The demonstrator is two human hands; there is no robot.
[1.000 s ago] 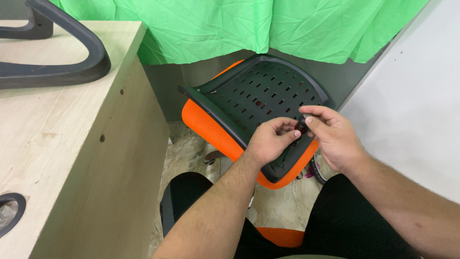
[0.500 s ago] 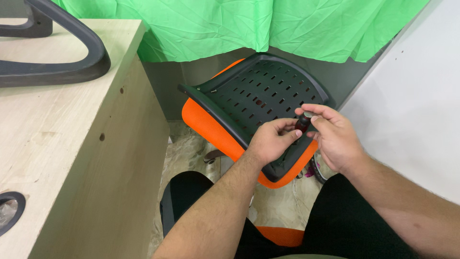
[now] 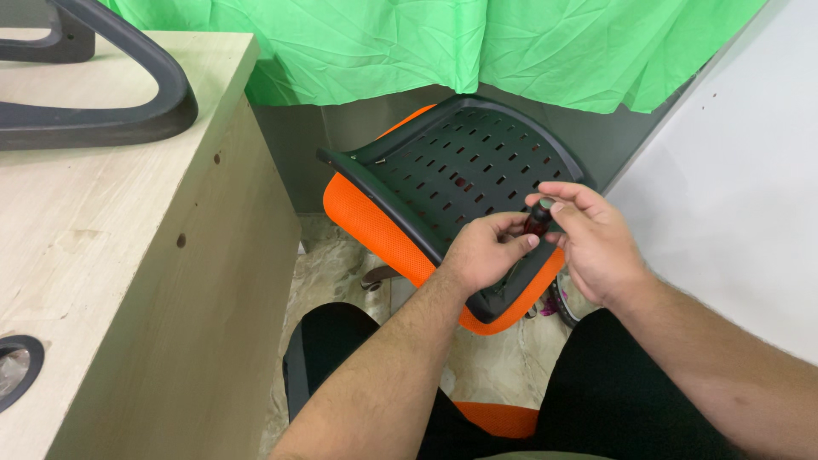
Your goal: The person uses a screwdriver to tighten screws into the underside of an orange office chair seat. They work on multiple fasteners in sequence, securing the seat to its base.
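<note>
Both hands pinched a small dark tool: left hand steadied it, right hand gripped its top over the chair seat.

Bright, even indoor light; soft shadows only; no glare; sharp focus throughout, slight wide-angle stretch at edges.

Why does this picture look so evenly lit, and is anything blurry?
Head view: soft, even light with only faint shadows under the chair back; no glare; both hands, left hand and right hand, look sharp; the small dark tool between them stays indistinct.
</note>
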